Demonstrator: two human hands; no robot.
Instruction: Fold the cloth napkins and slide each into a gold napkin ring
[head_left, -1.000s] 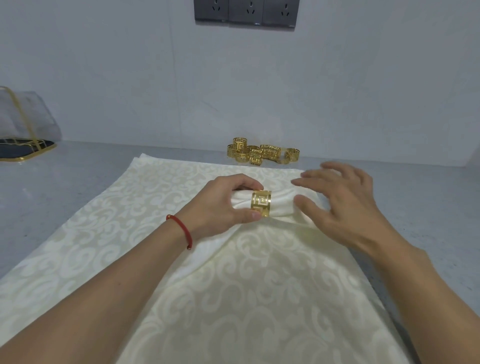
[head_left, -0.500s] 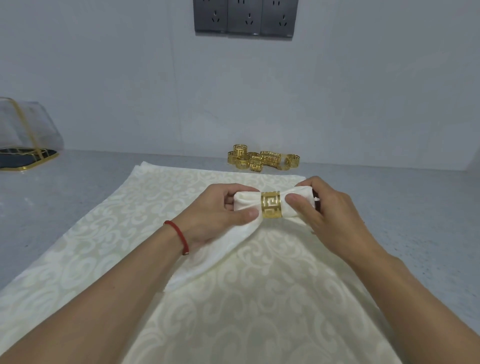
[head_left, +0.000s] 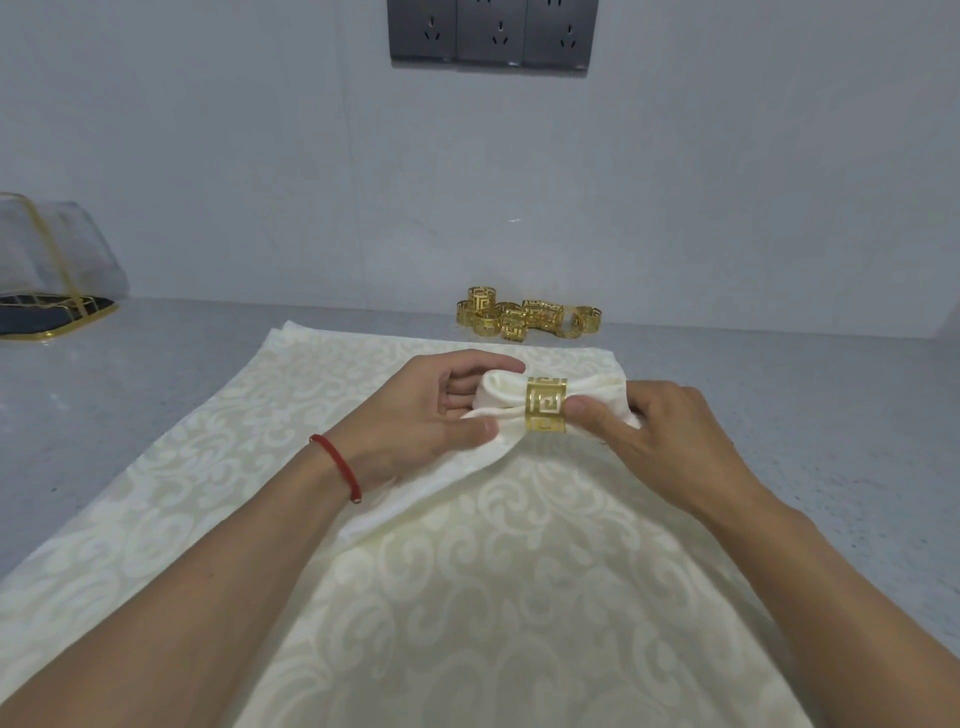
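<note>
A rolled cream napkin passes through a gold fretwork napkin ring held above a patterned cream cloth. My left hand grips the napkin on the ring's left side, thumb below and fingers curled over the top. My right hand pinches the napkin's end on the ring's right side, thumb touching the ring. The napkin's tail trails down left under my left wrist.
A pile of several loose gold rings lies by the back wall. At the far left stands a gold-trimmed black tray with a clear cover. Grey countertop surrounds the cloth. Wall sockets are above.
My right hand, open beside the napkin a second ago, has closed on the napkin's right end. The ring now sits further along the roll, and both hands hold it slightly higher.
</note>
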